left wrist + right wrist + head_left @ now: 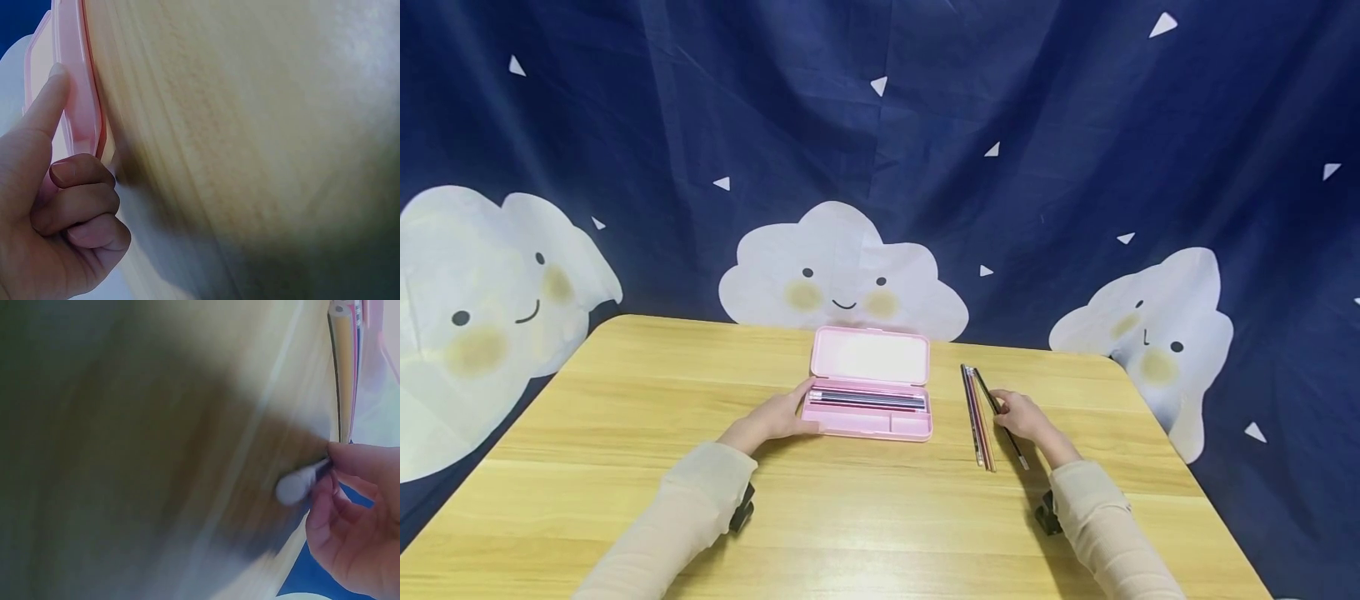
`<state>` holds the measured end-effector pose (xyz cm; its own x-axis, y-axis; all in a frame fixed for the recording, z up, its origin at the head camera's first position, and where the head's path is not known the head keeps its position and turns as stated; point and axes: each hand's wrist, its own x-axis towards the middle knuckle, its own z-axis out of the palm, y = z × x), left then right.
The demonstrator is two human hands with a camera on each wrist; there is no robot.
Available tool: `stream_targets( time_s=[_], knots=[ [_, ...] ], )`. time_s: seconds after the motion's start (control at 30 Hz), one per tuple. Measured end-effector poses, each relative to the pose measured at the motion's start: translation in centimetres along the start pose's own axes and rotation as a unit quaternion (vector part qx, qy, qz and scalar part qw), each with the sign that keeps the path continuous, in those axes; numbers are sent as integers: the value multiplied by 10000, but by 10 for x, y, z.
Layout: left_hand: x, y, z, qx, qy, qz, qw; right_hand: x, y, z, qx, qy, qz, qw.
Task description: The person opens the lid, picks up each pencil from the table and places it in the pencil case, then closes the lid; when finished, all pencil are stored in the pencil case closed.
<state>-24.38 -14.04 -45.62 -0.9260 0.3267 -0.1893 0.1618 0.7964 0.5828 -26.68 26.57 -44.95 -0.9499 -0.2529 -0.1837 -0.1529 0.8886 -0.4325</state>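
The right hand (1021, 414) pinches a thin, straight, dark pencil with a white near end (1015, 444), right of several loose long pencils in dark, red and orange colours (977, 421). It is probably light and stiff, a little slippery; its middle seems the good place for holding. These neighbours, close at its far end, may hinder the fingers. Farther left, the left hand (778, 415) holds the left end of an open pink plastic pencil case (853, 419), containing more pencils (868, 400).
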Motion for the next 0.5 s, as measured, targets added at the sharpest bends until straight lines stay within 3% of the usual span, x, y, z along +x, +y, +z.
stream_targets(
  time_s=[0.17, 0.5],
  knots=[
    [1, -2, 1, 7, 2, -20, 10000, 0, 2, -1, 192, 78, -159, 9997],
    [-1, 0, 0, 23, -21, 43, 10000, 2, 1, -5, 733, 686, -534, 9935]
  ],
)
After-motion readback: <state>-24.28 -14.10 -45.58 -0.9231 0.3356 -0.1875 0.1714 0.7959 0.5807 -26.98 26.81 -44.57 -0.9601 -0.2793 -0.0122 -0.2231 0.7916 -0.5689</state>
